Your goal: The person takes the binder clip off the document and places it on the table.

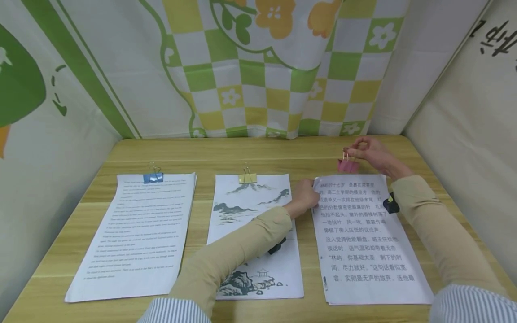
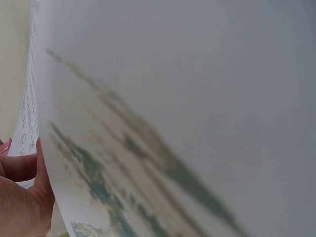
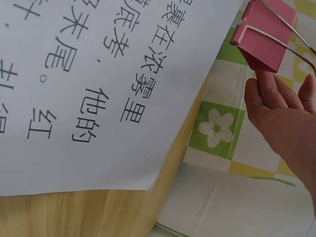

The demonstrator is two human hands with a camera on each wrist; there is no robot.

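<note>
A pink binder clip (image 1: 348, 165) hangs just beyond the top edge of the right-hand paper stack (image 1: 363, 251), which bears large printed characters. My right hand (image 1: 373, 154) holds the clip by its wire handles; in the right wrist view the clip (image 3: 266, 37) shows above the fingers, apart from the sheets. At that stack's upper left edge, my left hand (image 1: 304, 197) grips the paper. The left wrist view shows part of this hand (image 2: 24, 197) behind a nearer sheet that hides the rest.
The middle stack (image 1: 258, 233), with landscape drawings, carries a yellow binder clip (image 1: 247, 178); my left forearm crosses over it. A text stack (image 1: 137, 237) with a blue binder clip (image 1: 153, 177) lies at left. Patterned cloth (image 1: 258, 89) hangs behind the wooden table (image 1: 282, 154).
</note>
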